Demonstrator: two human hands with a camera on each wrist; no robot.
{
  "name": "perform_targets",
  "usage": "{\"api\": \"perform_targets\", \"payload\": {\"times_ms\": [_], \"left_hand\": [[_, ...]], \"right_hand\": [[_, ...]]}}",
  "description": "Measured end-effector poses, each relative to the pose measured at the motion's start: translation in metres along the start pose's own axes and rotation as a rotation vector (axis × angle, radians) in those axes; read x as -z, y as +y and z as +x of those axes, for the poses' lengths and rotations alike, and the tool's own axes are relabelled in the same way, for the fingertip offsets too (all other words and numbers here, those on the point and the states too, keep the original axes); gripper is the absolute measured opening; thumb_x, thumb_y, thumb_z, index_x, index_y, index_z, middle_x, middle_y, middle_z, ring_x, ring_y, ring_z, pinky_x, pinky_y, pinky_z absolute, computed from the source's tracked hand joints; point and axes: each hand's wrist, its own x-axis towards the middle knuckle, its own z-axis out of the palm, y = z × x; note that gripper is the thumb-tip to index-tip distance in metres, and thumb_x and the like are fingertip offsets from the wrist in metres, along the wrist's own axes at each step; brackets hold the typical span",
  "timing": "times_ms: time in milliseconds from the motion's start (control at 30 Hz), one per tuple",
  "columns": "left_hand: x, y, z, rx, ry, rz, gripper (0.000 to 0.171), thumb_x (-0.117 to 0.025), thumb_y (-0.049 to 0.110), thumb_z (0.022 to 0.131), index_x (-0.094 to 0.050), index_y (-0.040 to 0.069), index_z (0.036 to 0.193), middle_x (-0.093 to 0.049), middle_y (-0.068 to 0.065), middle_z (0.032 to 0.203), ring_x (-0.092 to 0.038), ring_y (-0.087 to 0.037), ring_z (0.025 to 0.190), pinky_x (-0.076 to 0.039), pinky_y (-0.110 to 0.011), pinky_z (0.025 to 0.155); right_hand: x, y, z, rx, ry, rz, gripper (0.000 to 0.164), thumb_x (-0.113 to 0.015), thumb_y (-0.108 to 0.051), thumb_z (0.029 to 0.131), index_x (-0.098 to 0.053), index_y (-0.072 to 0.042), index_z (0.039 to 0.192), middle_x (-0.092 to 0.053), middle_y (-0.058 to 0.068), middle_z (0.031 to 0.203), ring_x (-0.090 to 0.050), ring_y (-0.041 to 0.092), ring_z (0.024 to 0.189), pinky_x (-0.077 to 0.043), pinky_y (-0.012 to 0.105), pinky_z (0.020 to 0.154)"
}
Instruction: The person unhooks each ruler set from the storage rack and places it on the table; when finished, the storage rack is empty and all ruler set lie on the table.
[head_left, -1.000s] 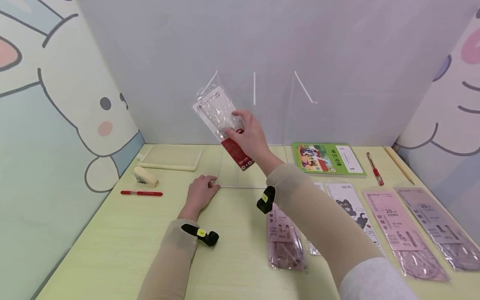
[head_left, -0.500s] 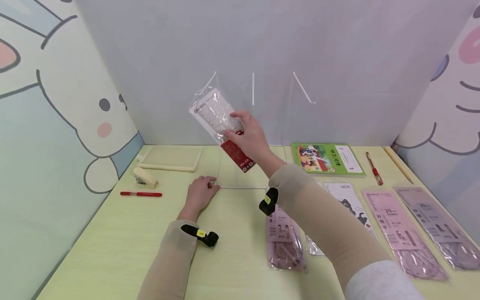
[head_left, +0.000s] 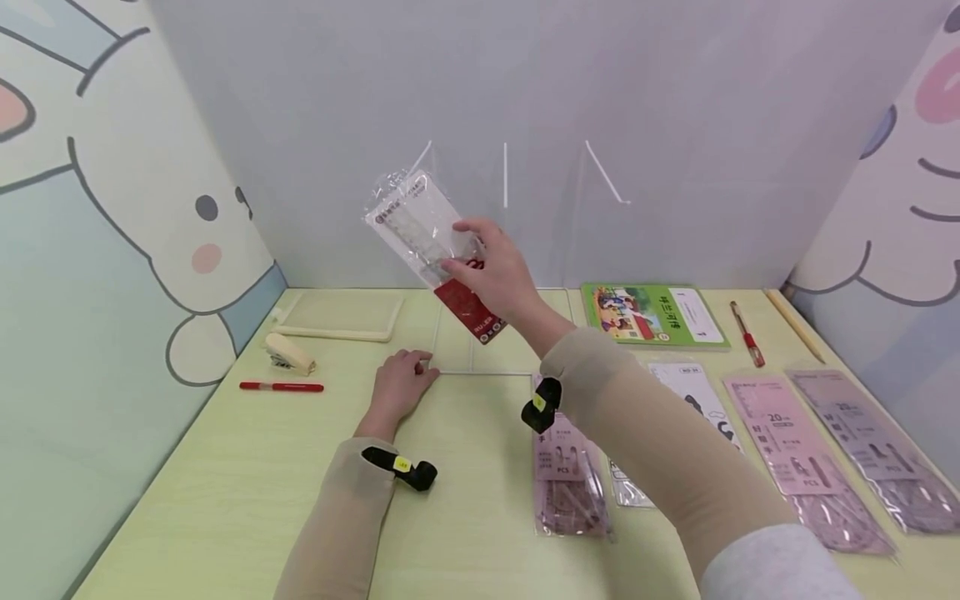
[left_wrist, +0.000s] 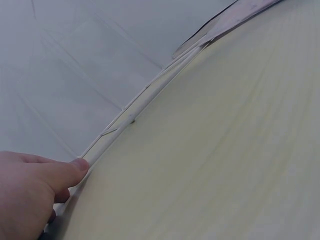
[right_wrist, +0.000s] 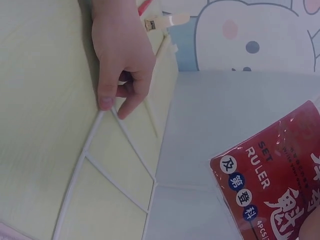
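Observation:
My right hand (head_left: 506, 271) holds a ruler set (head_left: 420, 217) up in the air, pinched between thumb and fingers. It is a clear plastic pack with a white card and a red lower label. The pack leans to the left, before the back wall. In the right wrist view, the red label (right_wrist: 265, 175) reads "RULER SET". Low on the table, my left hand (head_left: 397, 387) pinches the front left corner of a white wire frame (head_left: 487, 373). The left wrist view shows its thumb on the frame's front bar (left_wrist: 132, 119).
White-edged bars (head_left: 506, 175) stand out before the back wall. To the left lie a cream tray (head_left: 341, 315), a stapler (head_left: 291, 354) and a red pen (head_left: 281, 387). A green book (head_left: 656, 317), another pen (head_left: 747, 333), a pencil (head_left: 797, 325) and several packs (head_left: 780, 433) lie right.
My right hand has carried the ruler set slightly to the left, and the pack leans a little more. My left hand has stayed at the frame's corner.

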Motion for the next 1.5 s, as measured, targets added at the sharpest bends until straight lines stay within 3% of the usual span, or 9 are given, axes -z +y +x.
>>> {"api": "perform_targets", "payload": {"times_ms": [300,600,867,1167,1500], "left_hand": [[-0.003,-0.002,0.000,-0.003,0.003,-0.001,0.035,-0.061,0.030,0.091,-0.063,0.008,0.118,-0.058,-0.006,0.091,-0.052,-0.027,0.091,-0.038,-0.048,0.084],[-0.004,-0.004,0.002,-0.017,0.026,0.010,0.035,-0.061,0.031,0.090,-0.064,0.008,0.117,-0.058,-0.006,0.091,-0.053,-0.027,0.090,-0.039,-0.048,0.083],[-0.005,-0.004,0.003,-0.021,0.026,0.022,0.035,-0.062,0.030,0.090,-0.064,0.009,0.116,-0.058,-0.004,0.087,-0.053,-0.026,0.088,-0.039,-0.046,0.081],[-0.002,-0.003,0.002,-0.017,0.024,0.038,0.036,-0.062,0.031,0.090,-0.064,0.009,0.118,-0.055,-0.001,0.083,-0.052,-0.025,0.088,-0.039,-0.047,0.081],[-0.004,-0.004,0.003,-0.008,0.020,0.036,0.037,-0.062,0.031,0.090,-0.063,0.009,0.119,-0.056,-0.002,0.085,-0.052,-0.024,0.085,-0.040,-0.045,0.080]], "right_hand": [[-0.001,0.012,-0.007,-0.085,-0.035,0.135,0.050,-0.067,-0.027,0.087,-0.042,-0.027,0.130,-0.049,0.002,0.124,-0.056,0.019,0.106,-0.051,0.033,0.078],[0.002,0.041,-0.025,-0.143,-0.122,0.078,0.049,-0.063,-0.029,0.090,-0.040,-0.033,0.133,-0.048,0.005,0.123,-0.057,0.024,0.107,-0.052,0.037,0.074],[0.007,0.065,-0.038,-0.239,-0.107,0.085,0.049,-0.060,-0.031,0.092,-0.041,-0.047,0.134,-0.044,0.007,0.135,-0.046,0.030,0.124,-0.047,0.045,0.086],[0.013,0.082,-0.047,-0.301,-0.079,0.170,0.055,-0.060,-0.026,0.092,-0.035,-0.041,0.139,-0.051,0.007,0.122,-0.057,0.024,0.101,-0.050,0.040,0.078],[0.013,0.099,-0.062,-0.320,-0.197,0.188,0.079,-0.068,-0.017,0.087,-0.021,-0.044,0.144,-0.047,0.010,0.124,-0.058,0.026,0.101,-0.051,0.038,0.077]]}}
